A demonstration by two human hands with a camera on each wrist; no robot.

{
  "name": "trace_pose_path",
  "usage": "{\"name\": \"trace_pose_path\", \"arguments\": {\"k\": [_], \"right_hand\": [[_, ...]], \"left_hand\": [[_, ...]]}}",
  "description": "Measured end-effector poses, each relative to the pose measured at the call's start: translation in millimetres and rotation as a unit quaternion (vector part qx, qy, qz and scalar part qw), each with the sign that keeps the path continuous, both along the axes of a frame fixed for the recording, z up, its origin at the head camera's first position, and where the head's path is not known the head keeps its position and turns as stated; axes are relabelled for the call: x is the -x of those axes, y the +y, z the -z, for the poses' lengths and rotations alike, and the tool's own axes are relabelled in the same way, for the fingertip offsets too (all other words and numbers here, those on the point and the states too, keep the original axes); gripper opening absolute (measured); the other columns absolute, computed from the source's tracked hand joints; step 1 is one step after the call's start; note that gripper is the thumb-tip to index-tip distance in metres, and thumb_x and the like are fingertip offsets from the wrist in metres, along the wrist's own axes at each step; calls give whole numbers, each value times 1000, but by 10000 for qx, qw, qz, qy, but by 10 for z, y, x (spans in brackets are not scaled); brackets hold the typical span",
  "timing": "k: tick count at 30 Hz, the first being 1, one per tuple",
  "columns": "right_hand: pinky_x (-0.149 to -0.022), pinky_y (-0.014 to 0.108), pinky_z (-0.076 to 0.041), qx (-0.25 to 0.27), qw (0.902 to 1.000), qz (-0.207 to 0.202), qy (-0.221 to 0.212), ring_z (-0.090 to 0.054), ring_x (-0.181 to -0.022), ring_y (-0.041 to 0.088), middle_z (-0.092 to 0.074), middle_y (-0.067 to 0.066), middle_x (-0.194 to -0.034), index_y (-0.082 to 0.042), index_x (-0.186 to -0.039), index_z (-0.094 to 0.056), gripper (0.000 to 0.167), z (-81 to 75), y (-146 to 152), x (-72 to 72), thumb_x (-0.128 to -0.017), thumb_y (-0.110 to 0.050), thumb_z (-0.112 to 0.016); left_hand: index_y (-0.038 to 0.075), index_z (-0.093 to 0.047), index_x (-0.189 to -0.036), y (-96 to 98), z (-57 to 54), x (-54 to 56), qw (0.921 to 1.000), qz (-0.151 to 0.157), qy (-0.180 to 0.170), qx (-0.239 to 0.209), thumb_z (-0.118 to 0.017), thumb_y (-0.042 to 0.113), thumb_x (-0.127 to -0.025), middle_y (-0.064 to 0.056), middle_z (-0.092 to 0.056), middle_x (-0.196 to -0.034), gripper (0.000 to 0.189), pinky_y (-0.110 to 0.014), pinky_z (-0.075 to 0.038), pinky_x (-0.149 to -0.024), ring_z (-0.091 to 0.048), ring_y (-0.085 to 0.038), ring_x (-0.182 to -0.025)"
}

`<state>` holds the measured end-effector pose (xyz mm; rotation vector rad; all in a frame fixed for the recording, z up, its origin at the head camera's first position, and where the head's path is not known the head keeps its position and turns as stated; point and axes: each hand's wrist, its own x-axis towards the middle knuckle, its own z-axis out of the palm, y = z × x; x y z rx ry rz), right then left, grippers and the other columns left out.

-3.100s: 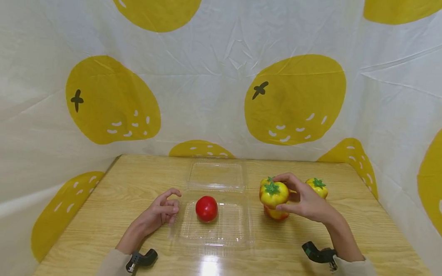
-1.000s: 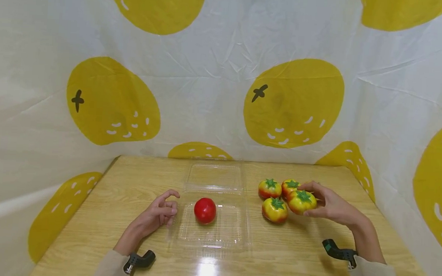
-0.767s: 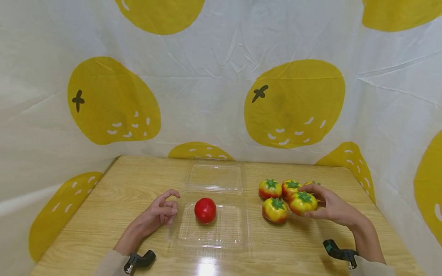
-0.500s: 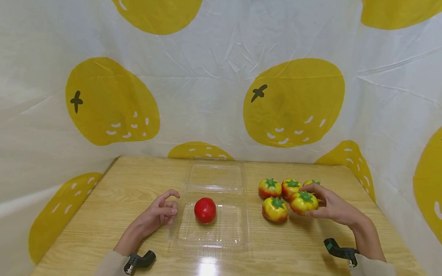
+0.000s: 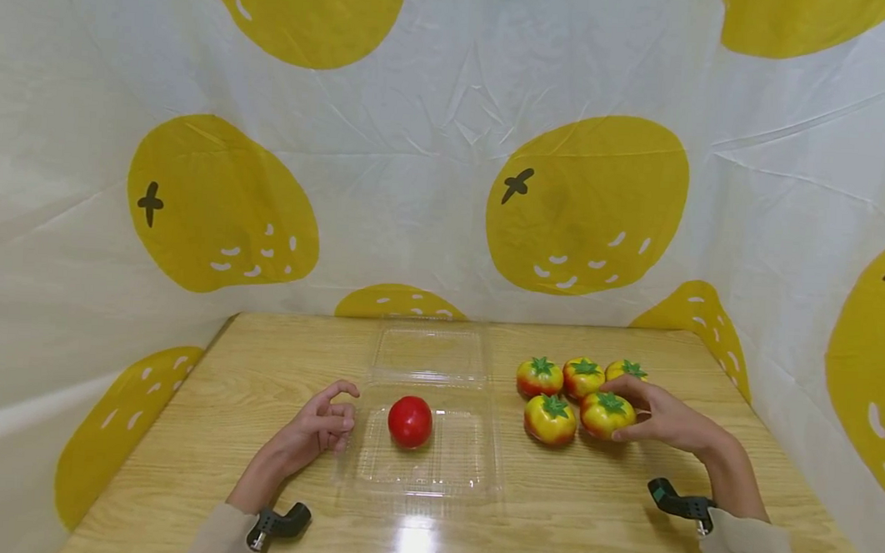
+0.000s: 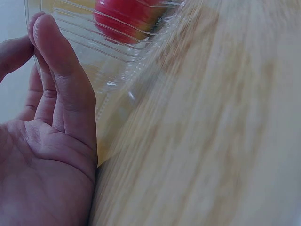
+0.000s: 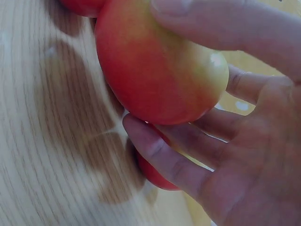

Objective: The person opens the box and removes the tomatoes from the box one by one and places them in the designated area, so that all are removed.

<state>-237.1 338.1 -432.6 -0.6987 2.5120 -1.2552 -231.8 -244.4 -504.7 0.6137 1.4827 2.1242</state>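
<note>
My right hand [image 5: 660, 415] holds a yellow-and-red tomato [image 5: 605, 414] with a green calyx, thumb at the near side and fingers behind it. In the right wrist view its red underside [image 7: 155, 70] is right at the fingers, close over the wood. Another tomato [image 5: 550, 420] sits just left of it, with several more behind, the far right one [image 5: 625, 370] partly hidden by the hand. My left hand [image 5: 314, 424], fingers loosely bent and holding nothing, is beside the clear plastic clamshell box [image 5: 462, 478]. A round red fruit [image 5: 410, 422] lies in the box's left part.
The box's lid [image 5: 431, 351] lies open toward the back of the wooden table [image 5: 296, 344]. A white cloth with yellow fruit prints [image 5: 589, 205] hangs behind and at both sides. Each wrist wears a black camera mount [image 5: 682, 504].
My right hand has carried the tomato from above the left of the group to the right front, then lowered it slightly. The left hand and red fruit have stayed in place.
</note>
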Motion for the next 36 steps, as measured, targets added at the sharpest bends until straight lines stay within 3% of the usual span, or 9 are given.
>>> {"name": "trace_pose_path", "arguments": {"k": [4,10,12,20,32,36], "right_hand": [[-93,27,-51,-72,10000,-45,-30,-52,-114,-10,-56,26,-140,-2,-136,-52,58,7,2,5,-87,-15,-81],[-100,51,-48,-158,9997,26,-187,-48,-115,-14,-55,26,-141,-3,-135,-50,59,31,10,13,-87,-17,-81],[-100,52,-48,-172,9997,45,-176,-48,-115,-13,-56,26,-141,-2,-134,-50,59,44,10,19,-87,-17,-82],[-90,27,-50,-126,9998,54,-108,-53,-113,-7,-58,22,-135,-2,-132,-51,58,82,7,34,-86,-17,-83],[-89,21,-50,117,9995,-74,-283,-56,-113,-1,-53,29,-136,-1,-131,-44,61,111,-1,53,-86,-13,-83],[-90,22,-50,26,9995,-91,-285,-58,-115,8,-56,29,-134,-1,-130,-46,59,122,-9,62,-85,-14,-83]], "left_hand": [[15,-43,-130,1,-4,3,10000,15,-9,-18,-41,-12,-99,7,-68,-87,42,-21,-58,-60,-66,-6,-64],[16,-44,-130,4,-9,3,10000,15,-19,-18,-41,-12,-99,7,-68,-88,42,-21,-57,-60,-66,-6,-64],[16,-44,-130,4,-8,2,10000,14,-30,-28,-41,-12,-99,7,-68,-87,42,-21,-58,-60,-66,-7,-64],[16,-44,-129,6,-7,5,10000,37,-18,-49,-41,-12,-99,6,-68,-87,42,-21,-58,-60,-66,-7,-64],[15,-43,-130,0,-9,-1,9999,51,-61,-74,-40,-12,-99,5,-69,-87,41,-23,-58,-59,-68,-8,-64],[16,-43,-130,0,-13,-5,10000,33,-39,-30,-40,-12,-100,6,-69,-87,41,-23,-58,-59,-66,-8,-64]]}}
